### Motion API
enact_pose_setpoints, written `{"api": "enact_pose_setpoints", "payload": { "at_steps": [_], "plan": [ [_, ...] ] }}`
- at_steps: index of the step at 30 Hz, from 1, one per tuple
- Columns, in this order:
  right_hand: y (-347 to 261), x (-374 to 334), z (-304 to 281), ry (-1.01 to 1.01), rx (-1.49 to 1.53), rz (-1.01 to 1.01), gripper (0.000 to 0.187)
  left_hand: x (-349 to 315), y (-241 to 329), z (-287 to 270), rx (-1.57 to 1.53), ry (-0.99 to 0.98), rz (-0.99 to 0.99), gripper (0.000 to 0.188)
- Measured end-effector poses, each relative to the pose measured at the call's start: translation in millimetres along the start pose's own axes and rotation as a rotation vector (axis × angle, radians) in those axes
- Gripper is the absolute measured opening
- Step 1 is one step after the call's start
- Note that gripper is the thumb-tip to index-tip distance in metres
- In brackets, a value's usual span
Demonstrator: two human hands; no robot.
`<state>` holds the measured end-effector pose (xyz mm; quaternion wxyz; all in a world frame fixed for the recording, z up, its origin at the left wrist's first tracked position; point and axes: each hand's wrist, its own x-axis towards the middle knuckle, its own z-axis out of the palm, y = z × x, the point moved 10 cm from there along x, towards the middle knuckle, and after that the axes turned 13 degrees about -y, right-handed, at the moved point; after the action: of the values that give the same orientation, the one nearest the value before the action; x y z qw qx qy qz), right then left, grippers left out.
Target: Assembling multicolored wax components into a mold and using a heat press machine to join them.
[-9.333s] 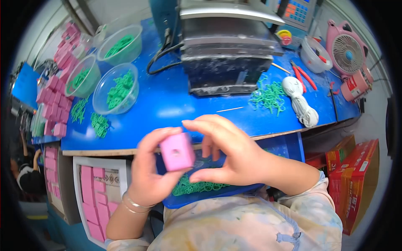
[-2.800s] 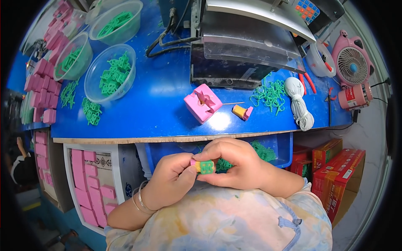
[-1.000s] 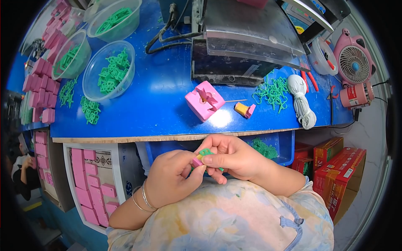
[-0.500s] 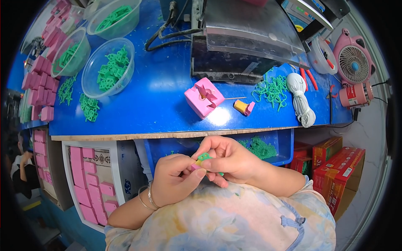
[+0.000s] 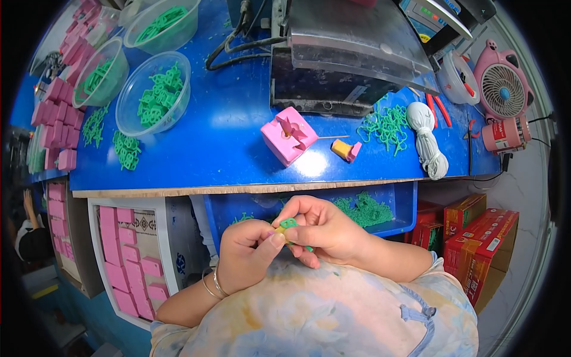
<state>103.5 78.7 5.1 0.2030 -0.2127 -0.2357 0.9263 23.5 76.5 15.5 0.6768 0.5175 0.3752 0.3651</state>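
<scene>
Close in front of my body, both hands hold one small plastic piece. The part in view is a green looped piece (image 5: 288, 223) with a bit of yellow against it; the rest is hidden by fingers. My left hand (image 5: 247, 249) pinches the yellow end between thumb and forefinger. Thumb and fingers of my right hand (image 5: 328, 232) are closed on the green part, and a green tip shows below them. On the bench ahead stands a pink block mould (image 5: 279, 146) with a cut-out top. Beside it lie a thin stick (image 5: 331, 137) and a yellow-and-pink piece (image 5: 341, 149).
Clear tubs (image 5: 122, 113) of green pieces stand far left, near stacked pink blocks (image 5: 55, 131). A dark metal machine (image 5: 357, 53) sits at the back. White cord (image 5: 428, 143), red-handled pliers (image 5: 443, 110) and a pink fan (image 5: 502, 89) are right. Below the bench edge is a blue tray (image 5: 410, 211).
My left thumb has shifted slightly upward over the small piece, covering most of the pink seen before. Otherwise both hands keep their grip. At the far left, another person's arm has moved.
</scene>
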Motion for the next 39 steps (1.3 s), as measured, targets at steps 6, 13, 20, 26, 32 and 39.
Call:
{"api": "enact_pose_setpoints", "payload": {
  "at_steps": [6,13,20,26,32,39],
  "plan": [
    [3,-2,-1,0.022,0.001,0.016,0.015,-2,-3,-1,-0.058,0.036,0.003,0.028],
    [4,-4,1,0.01,0.022,0.041,0.016,-7,-9,-2,-0.12,0.039,-0.088,0.021],
    [-20,-23,-24,-0.003,0.193,-0.232,0.015,-28,29,-62,-0.396,0.275,0.332,0.014],
    [-28,-13,5,-0.234,0.234,-0.225,0.03,19,91,-61,1.352,0.469,0.187,0.02],
    [-35,-13,8,-0.29,0.167,-0.269,0.033,20,94,-59,1.39,0.64,0.304,0.028],
    [-32,-11,1,-0.09,-0.067,-0.184,0.029,17,109,32,0.924,-0.097,0.529,0.028]
  ]
}}
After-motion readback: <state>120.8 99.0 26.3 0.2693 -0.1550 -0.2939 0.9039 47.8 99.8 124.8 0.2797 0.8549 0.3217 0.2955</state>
